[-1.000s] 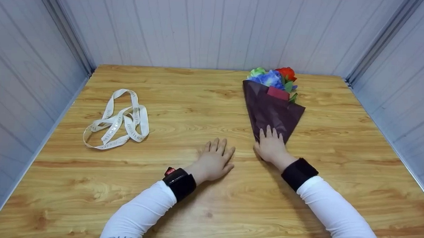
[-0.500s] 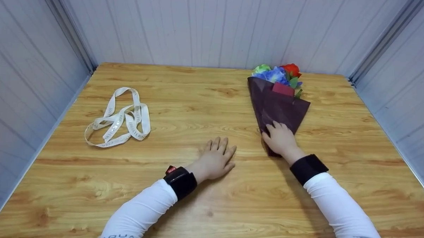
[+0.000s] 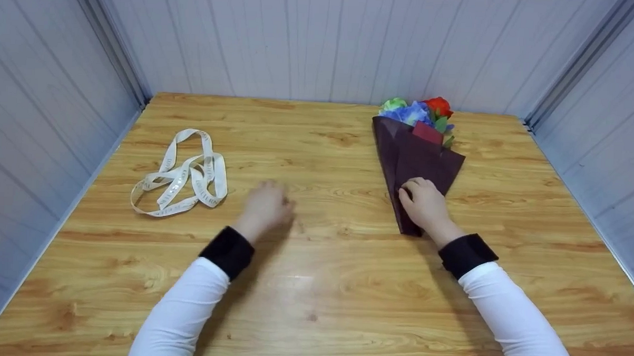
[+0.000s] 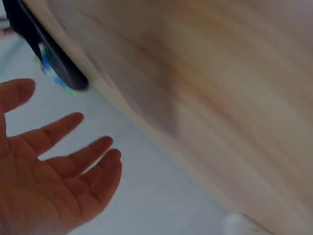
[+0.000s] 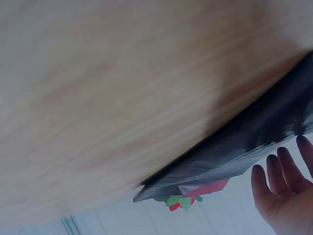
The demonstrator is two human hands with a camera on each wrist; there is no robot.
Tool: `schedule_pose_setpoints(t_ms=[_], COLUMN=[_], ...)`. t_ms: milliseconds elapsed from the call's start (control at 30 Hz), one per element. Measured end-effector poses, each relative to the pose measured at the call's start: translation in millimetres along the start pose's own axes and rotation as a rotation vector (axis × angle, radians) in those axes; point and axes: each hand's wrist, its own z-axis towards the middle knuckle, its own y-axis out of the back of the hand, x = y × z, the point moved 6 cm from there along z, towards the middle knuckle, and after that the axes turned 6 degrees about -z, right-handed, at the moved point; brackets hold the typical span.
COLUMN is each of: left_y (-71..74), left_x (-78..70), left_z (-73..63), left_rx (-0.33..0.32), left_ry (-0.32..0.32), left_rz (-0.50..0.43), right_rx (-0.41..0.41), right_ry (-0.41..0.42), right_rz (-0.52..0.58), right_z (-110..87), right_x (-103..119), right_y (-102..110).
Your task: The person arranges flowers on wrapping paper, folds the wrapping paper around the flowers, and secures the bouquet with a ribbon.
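A bouquet of artificial-looking flowers [image 3: 411, 113], blue, red and pale green, lies on the right side of the table in dark maroon wrapping [image 3: 428, 158]. My right hand [image 3: 427, 205] is over the lower part of this wrapping, its tip showing below the palm. In the right wrist view the fingers [image 5: 288, 171] are loosely extended close to the wrapping; whether they touch it I cannot tell. Blurred by motion, my left hand [image 3: 266, 208] hovers above the table with nothing in it, and its fingers [image 4: 54, 132] are spread and relaxed. A white printed ribbon [image 3: 219, 182] lies loosely looped to its left.
The wooden table [image 3: 312, 304] is enclosed by pale panelled walls [image 3: 300, 45] at the back and on both sides. A maroon-red piece [image 3: 428, 133] shows at the mouth of the wrapping.
My left hand has lifted off the table and moved left, towards the ribbon. The right hand has shifted slightly up the wrapping, uncovering its lower tip, and its fingers are more bent.
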Motion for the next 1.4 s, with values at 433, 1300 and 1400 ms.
schedule_pose_setpoints(t_ms=[433, 1300, 1400], left_y=[46.6, -10.8, -26.5], left_x=[98.7, -71.0, -92.8], left_z=[-21.5, -12.8, -7.7], left_rx=[-0.035, -0.065, 0.048], left_ry=[0.431, -0.201, -0.204], left_rz=[0.112, -0.477, -0.537], right_rx=[0.013, 0.233, 0.244], right_ry=[-0.045, 0.063, 0.123], right_rz=[0.282, 0.427, 0.463], right_z=[-1.1, -10.3, -13.5], right_x=[0.1, 13.6, 20.9], right_y=[3.5, -7.2, -7.6])
